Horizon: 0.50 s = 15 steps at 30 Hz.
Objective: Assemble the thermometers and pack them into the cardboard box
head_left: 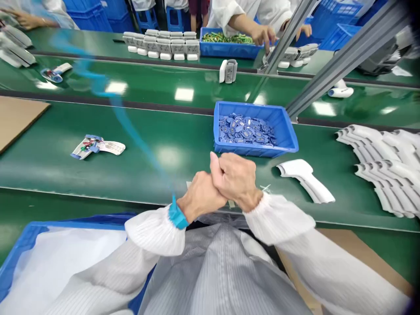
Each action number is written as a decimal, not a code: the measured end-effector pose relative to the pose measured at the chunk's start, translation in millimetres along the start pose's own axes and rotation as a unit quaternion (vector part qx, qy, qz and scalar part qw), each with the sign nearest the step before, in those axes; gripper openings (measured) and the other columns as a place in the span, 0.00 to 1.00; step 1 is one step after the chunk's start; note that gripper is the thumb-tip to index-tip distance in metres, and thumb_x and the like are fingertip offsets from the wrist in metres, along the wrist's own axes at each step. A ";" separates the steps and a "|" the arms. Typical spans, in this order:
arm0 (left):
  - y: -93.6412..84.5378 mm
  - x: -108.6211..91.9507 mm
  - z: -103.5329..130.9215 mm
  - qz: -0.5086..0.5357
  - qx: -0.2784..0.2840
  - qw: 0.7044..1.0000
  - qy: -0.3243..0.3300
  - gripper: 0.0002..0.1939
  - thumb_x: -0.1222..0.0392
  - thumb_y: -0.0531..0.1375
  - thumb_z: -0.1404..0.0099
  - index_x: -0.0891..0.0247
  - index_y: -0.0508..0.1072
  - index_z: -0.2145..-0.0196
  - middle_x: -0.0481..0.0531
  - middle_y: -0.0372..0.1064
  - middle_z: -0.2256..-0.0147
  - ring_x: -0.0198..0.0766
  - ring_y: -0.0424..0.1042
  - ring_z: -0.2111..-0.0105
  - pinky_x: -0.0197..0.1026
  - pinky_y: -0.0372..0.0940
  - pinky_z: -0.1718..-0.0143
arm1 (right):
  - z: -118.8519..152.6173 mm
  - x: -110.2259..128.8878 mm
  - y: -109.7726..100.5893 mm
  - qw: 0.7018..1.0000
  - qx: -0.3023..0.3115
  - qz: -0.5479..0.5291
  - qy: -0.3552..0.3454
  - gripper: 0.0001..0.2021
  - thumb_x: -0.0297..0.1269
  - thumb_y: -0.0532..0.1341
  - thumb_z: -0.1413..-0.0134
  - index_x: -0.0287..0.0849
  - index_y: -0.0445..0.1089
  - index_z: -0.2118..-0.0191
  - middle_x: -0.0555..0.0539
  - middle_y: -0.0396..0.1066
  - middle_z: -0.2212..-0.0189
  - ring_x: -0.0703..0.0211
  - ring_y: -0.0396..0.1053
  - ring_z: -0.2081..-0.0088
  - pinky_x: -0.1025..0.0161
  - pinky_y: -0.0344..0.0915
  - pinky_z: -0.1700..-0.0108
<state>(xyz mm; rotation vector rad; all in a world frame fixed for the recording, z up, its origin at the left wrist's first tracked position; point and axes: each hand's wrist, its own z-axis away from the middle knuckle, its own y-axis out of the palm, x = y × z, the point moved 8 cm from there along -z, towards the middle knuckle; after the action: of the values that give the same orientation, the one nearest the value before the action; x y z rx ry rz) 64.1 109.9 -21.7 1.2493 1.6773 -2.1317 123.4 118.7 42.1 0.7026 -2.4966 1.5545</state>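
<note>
My left hand [204, 196] and my right hand [236, 177] are pressed together above the front edge of the green bench. Both are closed, the right lying partly over the left with its thumb up. Anything inside them is hidden. A blue strap [177, 213] with a blurred blue coiled cord circles my left wrist. Beyond my hands stands a blue bin [288, 133] of small blue plastic pieces [244, 130]. To the right lies a white gun-shaped plastic shell [303, 177]. Further left, an opened half shell [95, 145] shows wires and blue parts.
Stacked white shells [387, 170] line the right side. Cardboard [19, 116] lies at the left, and a lined blue crate [24, 232] stands below. A metal post [341, 59] slants behind the bin. Across the green belt, a co-worker's hand [264, 36] is near another blue bin [229, 51].
</note>
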 end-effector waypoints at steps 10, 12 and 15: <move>-13.4 8.8 1.6 0.152 -0.009 0.988 -0.028 0.15 0.50 0.62 0.36 0.64 0.71 0.59 0.53 0.76 0.67 0.41 0.74 0.71 0.39 0.60 0.74 | -5.1 -38.2 -19.1 0.985 -0.045 -0.079 0.145 0.27 0.46 0.52 0.32 0.42 0.60 0.83 0.50 0.64 0.83 0.65 0.59 0.79 0.61 0.50 0.71; -8.9 7.2 2.7 0.110 -0.027 0.993 -0.019 0.13 0.53 0.61 0.36 0.65 0.70 0.60 0.55 0.76 0.67 0.43 0.74 0.71 0.40 0.60 0.73 | -4.4 -32.4 -9.6 0.990 0.000 -0.068 0.124 0.27 0.46 0.52 0.32 0.42 0.63 0.82 0.49 0.67 0.82 0.64 0.62 0.77 0.62 0.50 0.71; -2.4 5.5 4.2 0.048 -0.068 0.996 -0.032 0.11 0.56 0.60 0.38 0.66 0.70 0.60 0.57 0.76 0.69 0.46 0.75 0.72 0.41 0.60 0.72 | -0.1 -28.2 -3.1 0.991 0.003 -0.029 0.129 0.28 0.44 0.49 0.31 0.41 0.65 0.83 0.48 0.69 0.82 0.64 0.62 0.78 0.61 0.48 0.71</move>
<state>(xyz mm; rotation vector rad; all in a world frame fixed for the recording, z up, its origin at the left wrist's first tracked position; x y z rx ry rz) 57.1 109.2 -23.6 1.1859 1.6696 -1.9461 149.8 126.7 35.2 0.5304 -2.2658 1.5247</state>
